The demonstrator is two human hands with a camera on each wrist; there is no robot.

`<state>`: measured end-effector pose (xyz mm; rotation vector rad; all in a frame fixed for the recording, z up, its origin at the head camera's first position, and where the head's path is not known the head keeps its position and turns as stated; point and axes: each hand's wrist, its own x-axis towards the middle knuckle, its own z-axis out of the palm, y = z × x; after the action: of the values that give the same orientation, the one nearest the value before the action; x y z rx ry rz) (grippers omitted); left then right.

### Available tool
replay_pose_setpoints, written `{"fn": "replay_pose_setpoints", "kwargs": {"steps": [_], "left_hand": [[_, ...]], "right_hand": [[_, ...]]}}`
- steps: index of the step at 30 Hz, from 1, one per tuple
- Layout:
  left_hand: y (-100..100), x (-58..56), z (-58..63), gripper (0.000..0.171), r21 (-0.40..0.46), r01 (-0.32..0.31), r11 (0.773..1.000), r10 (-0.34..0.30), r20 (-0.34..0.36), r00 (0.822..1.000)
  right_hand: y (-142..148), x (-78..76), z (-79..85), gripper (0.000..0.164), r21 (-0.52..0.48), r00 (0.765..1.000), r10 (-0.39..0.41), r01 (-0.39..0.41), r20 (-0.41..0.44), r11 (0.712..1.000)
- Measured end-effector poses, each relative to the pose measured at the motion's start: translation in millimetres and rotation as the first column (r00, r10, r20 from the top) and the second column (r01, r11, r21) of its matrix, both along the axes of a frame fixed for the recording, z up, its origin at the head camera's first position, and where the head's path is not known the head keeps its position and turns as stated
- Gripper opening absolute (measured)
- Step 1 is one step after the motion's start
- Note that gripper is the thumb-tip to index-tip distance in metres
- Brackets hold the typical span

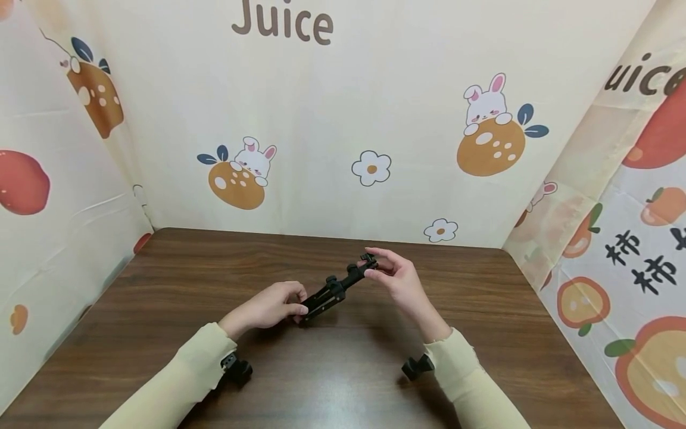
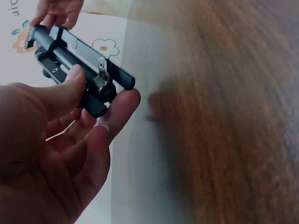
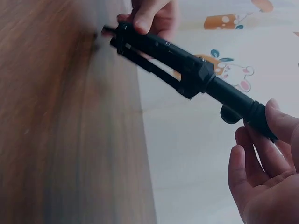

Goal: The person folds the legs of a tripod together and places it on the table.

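A small black tripod with its legs folded together slants between the two hands, over the middle of the table. Its foot end, lower and to the left, is pinched by my left hand; the left wrist view shows the thumb on the tripod and fingers beneath the feet. At the upper right, my right hand grips the head end between thumb and fingers. A round knob sticks out from the tripod's column in the right wrist view, close to that hand.
The brown wood-grain table runs back to a cream curtain printed with rabbits, fruit and flowers. More printed cloth hangs along the right side, and another sheet along the left. Black devices are strapped to both wrists.
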<state>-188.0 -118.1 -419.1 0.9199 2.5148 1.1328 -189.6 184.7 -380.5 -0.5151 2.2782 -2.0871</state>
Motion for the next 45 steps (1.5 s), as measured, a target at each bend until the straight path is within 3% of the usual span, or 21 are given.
{"fn": "replay_pose_setpoints", "kwargs": {"steps": [11,20,24,32,39,45], "left_hand": [[-4.7,-0.8,1.3,0.015,-0.070,0.062,0.996,-0.060,0.030,0.998],[-6.6,-0.5,3.5,0.017,-0.175,0.078,0.982,-0.080,-0.006,0.997],[-5.9,-1.6,0.1,0.015,-0.168,0.023,0.986,-0.034,-0.062,0.997],[-0.3,-8.1,-7.7,0.012,-0.109,-0.112,0.988,0.094,-0.154,0.984],[1.6,-15.6,-9.4,0.004,-0.013,-0.127,0.992,0.125,-0.102,0.987],[0.7,-16.9,-8.3,0.010,0.037,-0.155,0.987,0.157,-0.074,0.985]], "right_hand": [[16.2,-0.3,-15.3,0.054,0.107,0.995,-0.003,-0.008,0.101,0.994],[26.3,-2.0,-30.2,0.052,0.300,0.991,0.022,-0.060,0.129,0.952],[26.7,-0.2,-33.0,0.047,0.392,0.995,-0.022,-0.019,0.099,0.920],[27.6,0.0,-40.9,0.042,0.458,0.985,-0.135,0.073,0.103,0.886],[31.2,-3.0,-50.6,0.042,0.502,0.977,-0.197,0.129,0.085,0.855],[34.4,-4.5,-55.8,0.041,0.540,0.969,-0.226,0.137,0.100,0.830]]}}
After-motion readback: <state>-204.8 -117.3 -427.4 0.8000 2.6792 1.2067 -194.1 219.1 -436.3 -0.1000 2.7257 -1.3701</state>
